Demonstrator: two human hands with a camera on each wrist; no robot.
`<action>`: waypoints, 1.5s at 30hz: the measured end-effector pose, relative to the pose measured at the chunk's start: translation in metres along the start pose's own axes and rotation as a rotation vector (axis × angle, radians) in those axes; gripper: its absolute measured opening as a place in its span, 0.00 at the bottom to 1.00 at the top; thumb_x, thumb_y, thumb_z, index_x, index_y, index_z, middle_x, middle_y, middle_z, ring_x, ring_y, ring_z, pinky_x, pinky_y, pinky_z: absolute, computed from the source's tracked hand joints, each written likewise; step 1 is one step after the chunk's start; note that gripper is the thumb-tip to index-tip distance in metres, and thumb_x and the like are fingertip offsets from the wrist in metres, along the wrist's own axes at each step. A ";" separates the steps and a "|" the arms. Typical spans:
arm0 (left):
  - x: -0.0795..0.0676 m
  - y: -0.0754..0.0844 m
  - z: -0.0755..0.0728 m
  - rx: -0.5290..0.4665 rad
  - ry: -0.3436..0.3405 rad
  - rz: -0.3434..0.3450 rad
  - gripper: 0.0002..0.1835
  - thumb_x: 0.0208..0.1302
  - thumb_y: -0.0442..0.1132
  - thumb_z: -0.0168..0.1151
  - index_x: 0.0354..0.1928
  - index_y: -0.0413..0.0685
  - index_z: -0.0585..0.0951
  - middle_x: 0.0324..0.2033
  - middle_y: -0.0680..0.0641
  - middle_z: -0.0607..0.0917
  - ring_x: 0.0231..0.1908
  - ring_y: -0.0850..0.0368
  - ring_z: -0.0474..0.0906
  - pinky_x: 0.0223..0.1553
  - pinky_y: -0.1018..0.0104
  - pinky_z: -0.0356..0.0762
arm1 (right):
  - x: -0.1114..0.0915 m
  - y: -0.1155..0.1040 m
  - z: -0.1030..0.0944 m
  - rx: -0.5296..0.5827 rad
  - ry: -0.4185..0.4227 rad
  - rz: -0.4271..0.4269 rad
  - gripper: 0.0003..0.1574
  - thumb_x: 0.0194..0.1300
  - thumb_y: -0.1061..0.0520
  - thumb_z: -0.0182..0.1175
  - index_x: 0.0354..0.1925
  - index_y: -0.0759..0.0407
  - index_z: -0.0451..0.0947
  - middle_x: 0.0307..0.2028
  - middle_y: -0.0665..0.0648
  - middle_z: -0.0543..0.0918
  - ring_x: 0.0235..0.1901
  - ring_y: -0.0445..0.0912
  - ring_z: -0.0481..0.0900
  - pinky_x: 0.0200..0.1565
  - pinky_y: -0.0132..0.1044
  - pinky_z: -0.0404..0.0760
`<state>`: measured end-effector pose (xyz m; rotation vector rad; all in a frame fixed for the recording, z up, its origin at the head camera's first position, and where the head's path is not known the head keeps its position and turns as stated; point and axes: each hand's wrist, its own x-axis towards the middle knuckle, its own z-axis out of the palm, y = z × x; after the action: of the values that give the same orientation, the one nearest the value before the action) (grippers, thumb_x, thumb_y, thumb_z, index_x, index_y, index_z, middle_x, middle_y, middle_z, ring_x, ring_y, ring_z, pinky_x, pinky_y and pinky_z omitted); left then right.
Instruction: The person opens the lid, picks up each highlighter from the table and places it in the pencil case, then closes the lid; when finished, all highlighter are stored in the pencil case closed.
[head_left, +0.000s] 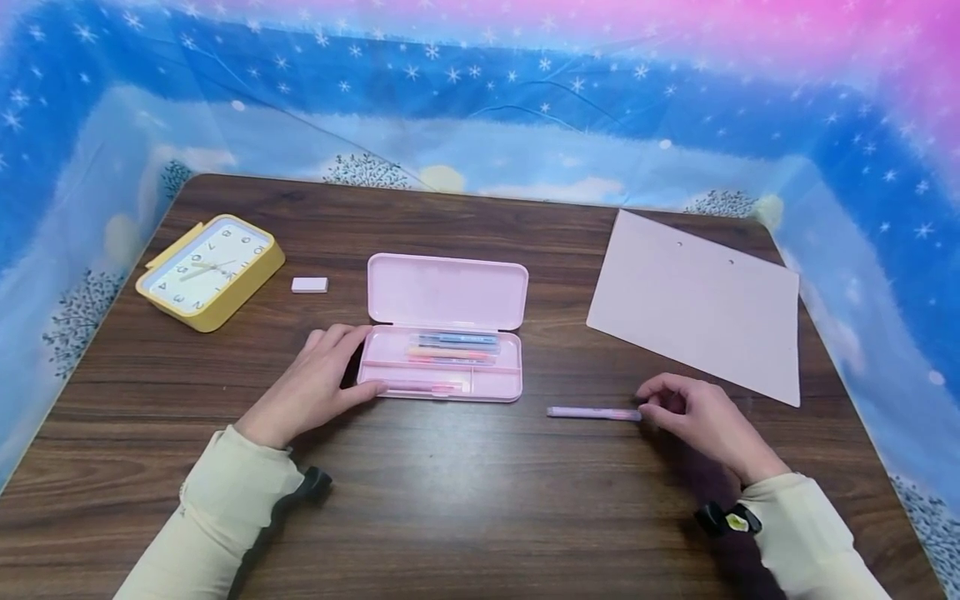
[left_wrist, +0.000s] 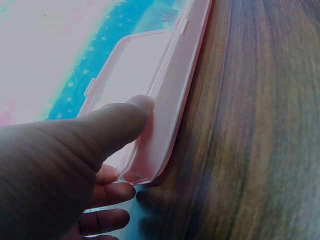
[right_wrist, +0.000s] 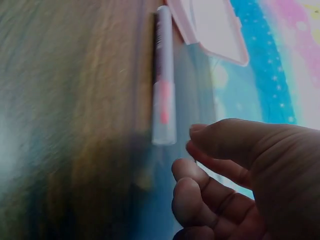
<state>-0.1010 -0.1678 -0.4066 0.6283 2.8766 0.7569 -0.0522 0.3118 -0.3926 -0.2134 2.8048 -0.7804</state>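
A pink pencil case point(head_left: 497, 385) lies with its lid point(head_left: 448, 292) raised, in the middle of the table in the head view. My left hand point(head_left: 315, 387) holds the case's left end, thumb on the front wall and index finger near the back corner. Several pens point(head_left: 453, 348) lie in its rear compartment, and a pink-purple pen point(head_left: 420, 386) in the front one. To the right of the case, a light purple pen point(head_left: 588, 412) with a reddish section rests on the table. My right hand point(head_left: 701, 417), fingers loosely bent, is beside its right end; the right wrist view shows a small gap between them.
A yellow alarm clock point(head_left: 247, 283) and a white eraser point(head_left: 310, 285) are on the left of the brown table point(head_left: 442, 517). A pale pink board point(head_left: 697, 308) with two small holes lies at the right. A patterned cloth point(head_left: 480, 108) hangs behind.
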 end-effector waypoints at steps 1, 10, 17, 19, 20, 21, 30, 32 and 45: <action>0.000 0.000 0.000 0.004 -0.004 -0.004 0.38 0.61 0.49 0.69 0.68 0.37 0.67 0.55 0.38 0.75 0.52 0.43 0.66 0.55 0.47 0.69 | 0.000 0.002 0.002 0.001 -0.005 -0.002 0.06 0.65 0.54 0.66 0.42 0.48 0.82 0.27 0.45 0.79 0.23 0.36 0.72 0.29 0.31 0.71; 0.001 0.000 0.000 0.015 -0.009 -0.009 0.39 0.61 0.50 0.69 0.69 0.37 0.67 0.56 0.37 0.75 0.51 0.43 0.66 0.54 0.47 0.70 | 0.002 0.005 0.011 0.018 -0.024 -0.031 0.05 0.64 0.56 0.67 0.38 0.46 0.82 0.26 0.45 0.78 0.22 0.36 0.71 0.27 0.30 0.70; 0.001 0.000 -0.001 0.009 -0.021 -0.023 0.39 0.62 0.50 0.68 0.70 0.39 0.66 0.58 0.37 0.74 0.53 0.43 0.66 0.55 0.46 0.70 | 0.003 0.003 0.012 0.021 -0.031 -0.033 0.06 0.63 0.57 0.67 0.37 0.45 0.81 0.26 0.45 0.78 0.22 0.36 0.71 0.26 0.30 0.70; 0.000 0.000 -0.001 0.006 -0.031 -0.031 0.39 0.62 0.50 0.68 0.70 0.39 0.65 0.59 0.37 0.74 0.54 0.42 0.65 0.56 0.46 0.69 | 0.003 0.002 0.012 0.017 -0.027 -0.034 0.06 0.63 0.56 0.67 0.36 0.45 0.81 0.26 0.45 0.78 0.22 0.36 0.71 0.26 0.30 0.70; 0.000 0.000 -0.002 0.004 -0.034 -0.032 0.39 0.62 0.50 0.68 0.70 0.39 0.65 0.59 0.37 0.73 0.54 0.42 0.65 0.56 0.45 0.69 | 0.003 0.002 0.011 0.014 -0.025 -0.033 0.05 0.63 0.56 0.67 0.36 0.44 0.81 0.26 0.45 0.78 0.22 0.37 0.71 0.26 0.30 0.70; 0.000 0.000 -0.002 0.003 -0.035 -0.033 0.40 0.62 0.50 0.68 0.70 0.40 0.65 0.59 0.37 0.73 0.54 0.42 0.65 0.56 0.45 0.69 | 0.003 0.001 0.011 0.010 -0.023 -0.034 0.05 0.63 0.55 0.67 0.36 0.44 0.81 0.26 0.45 0.78 0.22 0.37 0.71 0.26 0.30 0.70; 0.001 0.000 -0.001 0.005 -0.038 -0.036 0.40 0.62 0.51 0.68 0.70 0.39 0.65 0.58 0.37 0.74 0.53 0.43 0.65 0.55 0.46 0.70 | 0.000 -0.004 0.000 -0.011 0.004 -0.041 0.03 0.65 0.54 0.66 0.37 0.45 0.81 0.24 0.45 0.80 0.22 0.36 0.73 0.28 0.30 0.72; 0.001 0.000 -0.001 0.002 -0.044 -0.042 0.40 0.62 0.51 0.68 0.70 0.39 0.65 0.59 0.38 0.73 0.54 0.43 0.65 0.56 0.46 0.69 | 0.001 -0.007 -0.003 -0.009 0.010 -0.044 0.02 0.65 0.53 0.66 0.38 0.45 0.81 0.25 0.46 0.82 0.23 0.36 0.74 0.29 0.30 0.73; 0.001 -0.002 0.001 0.000 -0.022 -0.030 0.39 0.61 0.50 0.69 0.69 0.40 0.66 0.59 0.39 0.74 0.53 0.44 0.66 0.55 0.47 0.70 | 0.022 -0.046 -0.019 0.015 0.059 -0.115 0.03 0.66 0.50 0.65 0.38 0.44 0.81 0.28 0.48 0.83 0.26 0.39 0.76 0.30 0.31 0.74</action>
<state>-0.1025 -0.1683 -0.4078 0.5885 2.8589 0.7414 -0.0749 0.2778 -0.3569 -0.3569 2.8620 -0.8459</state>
